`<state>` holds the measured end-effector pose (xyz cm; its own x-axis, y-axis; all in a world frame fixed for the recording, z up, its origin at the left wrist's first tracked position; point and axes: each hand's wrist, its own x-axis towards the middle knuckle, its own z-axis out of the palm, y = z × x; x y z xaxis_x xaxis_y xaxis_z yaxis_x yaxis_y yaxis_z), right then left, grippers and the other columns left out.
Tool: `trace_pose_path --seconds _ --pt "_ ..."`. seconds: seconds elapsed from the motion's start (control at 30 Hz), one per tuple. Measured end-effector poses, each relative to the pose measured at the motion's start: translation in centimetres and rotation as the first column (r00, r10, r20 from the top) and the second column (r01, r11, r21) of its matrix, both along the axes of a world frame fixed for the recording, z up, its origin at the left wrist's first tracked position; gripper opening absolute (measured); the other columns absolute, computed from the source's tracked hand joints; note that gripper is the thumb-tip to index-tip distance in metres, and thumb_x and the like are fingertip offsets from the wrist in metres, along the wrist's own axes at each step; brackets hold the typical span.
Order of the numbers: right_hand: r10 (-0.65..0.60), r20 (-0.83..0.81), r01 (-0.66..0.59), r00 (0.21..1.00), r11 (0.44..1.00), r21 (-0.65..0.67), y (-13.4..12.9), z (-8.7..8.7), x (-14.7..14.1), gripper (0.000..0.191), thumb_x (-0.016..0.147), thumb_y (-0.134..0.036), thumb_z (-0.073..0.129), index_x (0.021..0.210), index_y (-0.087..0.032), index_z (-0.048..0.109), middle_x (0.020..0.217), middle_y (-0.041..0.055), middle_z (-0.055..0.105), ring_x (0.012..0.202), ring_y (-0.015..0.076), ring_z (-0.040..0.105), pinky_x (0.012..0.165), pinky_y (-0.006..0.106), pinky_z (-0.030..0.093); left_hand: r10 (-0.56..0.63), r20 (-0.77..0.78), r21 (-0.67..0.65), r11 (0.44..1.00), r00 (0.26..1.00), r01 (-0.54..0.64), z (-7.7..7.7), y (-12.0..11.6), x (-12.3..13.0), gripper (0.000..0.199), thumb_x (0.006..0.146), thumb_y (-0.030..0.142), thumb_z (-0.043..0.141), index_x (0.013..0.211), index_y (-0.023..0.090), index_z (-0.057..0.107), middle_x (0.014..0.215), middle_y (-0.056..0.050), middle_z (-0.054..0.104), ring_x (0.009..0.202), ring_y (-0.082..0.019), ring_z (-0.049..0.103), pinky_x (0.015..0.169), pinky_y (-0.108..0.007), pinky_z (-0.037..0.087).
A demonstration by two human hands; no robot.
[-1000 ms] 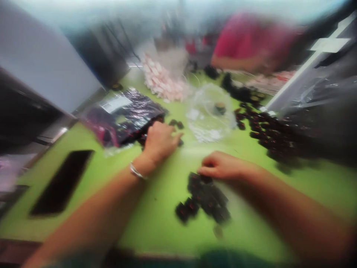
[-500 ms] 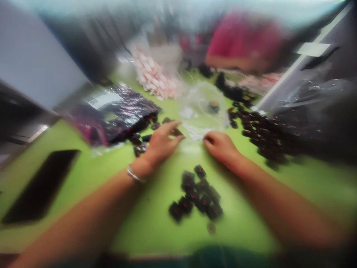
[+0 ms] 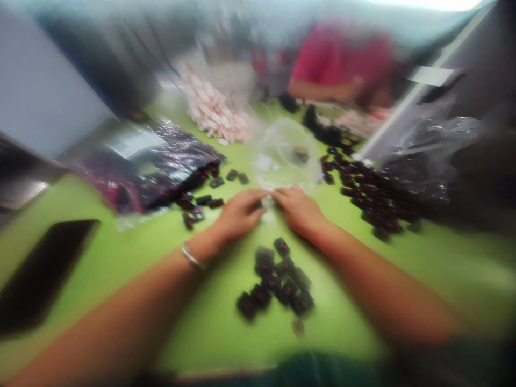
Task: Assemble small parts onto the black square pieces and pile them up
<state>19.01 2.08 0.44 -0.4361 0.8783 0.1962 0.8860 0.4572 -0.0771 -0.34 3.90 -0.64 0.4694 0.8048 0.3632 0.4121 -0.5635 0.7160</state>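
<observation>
My left hand and my right hand meet at the fingertips over the green table. Both are closed in a pinch, and a small whitish bit shows between them, too blurred to name. Whatever else the fingers hold is hidden. Just beyond them sits a clear round plastic tub, with white pieces and a dark round spot showing in it. Nearer to me, between my forearms, lies a loose group of small black blocks with red marks. A small brownish disc lies below that group.
More black blocks spread at right beside a clear plastic bag. At left are a shiny dark bag, scattered blocks and a flat black slab. Pale pink pieces are heaped behind. A person in pink sits opposite.
My right hand has moved left from the tub's near edge to join my left hand at the fingertips. My left hand's thumb and fingers have drawn closer together. The view has shifted slightly.
</observation>
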Motion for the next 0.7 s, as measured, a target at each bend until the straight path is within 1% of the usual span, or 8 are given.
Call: trace_pose_path --seconds 0.13,0.27,0.33,0.4,0.47,0.53,0.6,0.7 --pt "0.086 0.001 -0.086 0.996 0.996 0.006 -1.0 0.1 0.4 0.033 0.09 -0.013 0.042 0.114 -0.015 0.064 0.115 0.012 0.065 0.099 0.025 0.053 0.085 0.037 0.046 -0.081 -0.227 0.138 0.984 0.971 0.114 -0.4 0.0 -0.1 0.035 0.079 0.013 0.058 0.112 0.018 0.067 0.114 -0.012 0.067 0.106 -0.025 0.06 0.096 -0.047 0.045" --pt "0.165 -0.079 -0.166 0.983 0.986 -0.002 -1.7 0.3 1.0 0.032 0.088 -0.014 0.044 0.109 -0.016 0.067 0.11 0.0117 0.067 0.096 0.0231 0.057 0.085 0.036 0.046 -0.04 -0.244 0.162 0.983 0.969 0.081 -1.0 0.3 -0.4 0.035 0.08 0.016 0.059 0.114 0.019 0.065 0.116 -0.012 0.066 0.108 -0.024 0.059 0.097 -0.046 0.045" --pt "0.071 -0.136 -0.071 0.988 0.997 0.007 -1.7 1.0 1.6 0.033 0.085 -0.013 0.045 0.107 -0.017 0.068 0.107 0.0093 0.069 0.095 0.0216 0.06 0.086 0.034 0.046 -0.025 -0.237 0.168 0.984 0.971 0.067 -1.2 0.4 -0.5 0.034 0.081 0.017 0.059 0.114 0.019 0.065 0.115 -0.012 0.066 0.108 -0.024 0.059 0.096 -0.046 0.045" --pt "-0.166 -0.142 0.164 0.976 0.986 -0.024 -1.4 2.0 2.4 0.029 0.081 -0.014 0.046 0.094 -0.018 0.071 0.094 0.0087 0.071 0.086 0.0213 0.062 0.08 0.033 0.047 -0.035 -0.241 0.181 0.98 0.97 0.08 -1.3 0.5 -0.6 0.03 0.082 0.018 0.058 0.111 0.018 0.066 0.112 -0.012 0.066 0.106 -0.024 0.059 0.095 -0.045 0.046" --pt "-0.356 0.024 0.355 0.934 0.919 -0.172 -1.0 3.1 3.3 0.023 0.077 -0.015 0.05 0.075 -0.017 0.072 0.077 0.0107 0.07 0.071 0.0226 0.063 0.066 0.033 0.046 -0.056 -0.246 0.193 0.976 0.968 0.105 -1.2 0.6 -0.6 0.028 0.082 0.017 0.057 0.108 0.018 0.067 0.111 -0.012 0.067 0.103 -0.024 0.059 0.094 -0.045 0.046" --pt "-0.424 0.151 0.449 0.893 0.869 -0.209 -0.6 3.7 4.0 0.02 0.073 -0.013 0.052 0.069 -0.016 0.072 0.072 0.0133 0.069 0.066 0.0228 0.063 0.062 0.032 0.045 -0.076 -0.257 0.193 0.973 0.963 0.128 -1.1 0.6 -0.6 0.027 0.083 0.017 0.056 0.108 0.019 0.067 0.111 -0.012 0.067 0.103 -0.024 0.059 0.094 -0.046 0.045" --pt "-0.459 0.179 0.488 0.87 0.851 -0.192 -0.3 3.6 4.5 0.02 0.073 -0.011 0.053 0.073 -0.015 0.073 0.076 0.0156 0.07 0.068 0.0245 0.064 0.063 0.033 0.046 -0.087 -0.271 0.193 0.971 0.959 0.142 -1.0 0.7 -0.6 0.027 0.084 0.017 0.055 0.108 0.021 0.067 0.112 -0.011 0.067 0.104 -0.025 0.059 0.095 -0.047 0.045" --pt "-0.425 0.064 0.429 0.903 0.884 -0.187 0.0 2.8 4.8 0.028 0.077 -0.012 0.05 0.089 -0.018 0.075 0.091 0.0136 0.073 0.082 0.0268 0.066 0.074 0.035 0.048 -0.105 -0.273 0.186 0.97 0.956 0.16 -1.0 0.7 -0.6 0.027 0.085 0.018 0.053 0.108 0.022 0.067 0.115 -0.01 0.066 0.105 -0.024 0.059 0.096 -0.046 0.044"
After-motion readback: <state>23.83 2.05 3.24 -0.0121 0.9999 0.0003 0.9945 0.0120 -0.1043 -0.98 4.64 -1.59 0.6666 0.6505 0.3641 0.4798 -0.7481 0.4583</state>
